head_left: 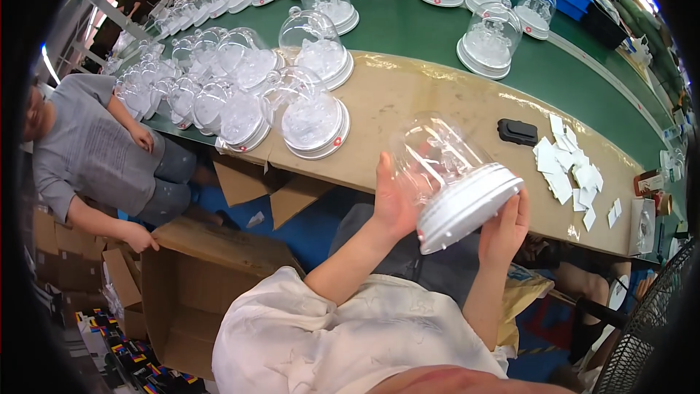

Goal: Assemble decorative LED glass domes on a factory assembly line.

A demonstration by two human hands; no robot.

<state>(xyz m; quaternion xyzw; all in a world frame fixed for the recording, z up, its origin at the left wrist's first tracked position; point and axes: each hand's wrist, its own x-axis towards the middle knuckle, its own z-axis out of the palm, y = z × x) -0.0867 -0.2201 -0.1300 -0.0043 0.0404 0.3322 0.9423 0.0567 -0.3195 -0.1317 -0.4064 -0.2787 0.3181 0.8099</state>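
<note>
Above the table's near edge, a clear bell-shaped dome (446, 147) on a thick white round base is held tilted, with a small clear figure inside it. My left hand (397, 201) cups the dome and base from the left, thumb up along the side. At the right, my right hand (504, 226) grips the rim of the base, its fingers partly hidden underneath. Close by on the table stand similar domes on white bases, the nearest dome ornament (315, 128) lying to the left of my hands.
Many more dome ornaments (244, 117) crowd the table's left side; several stand on the green surface (408, 25) behind. A black oblong object (518, 131) and scattered white cards (565, 160) lie at right. A co-worker (102, 153) at left touches an open cardboard box (219, 248). A fan (649, 321) stands lower right.
</note>
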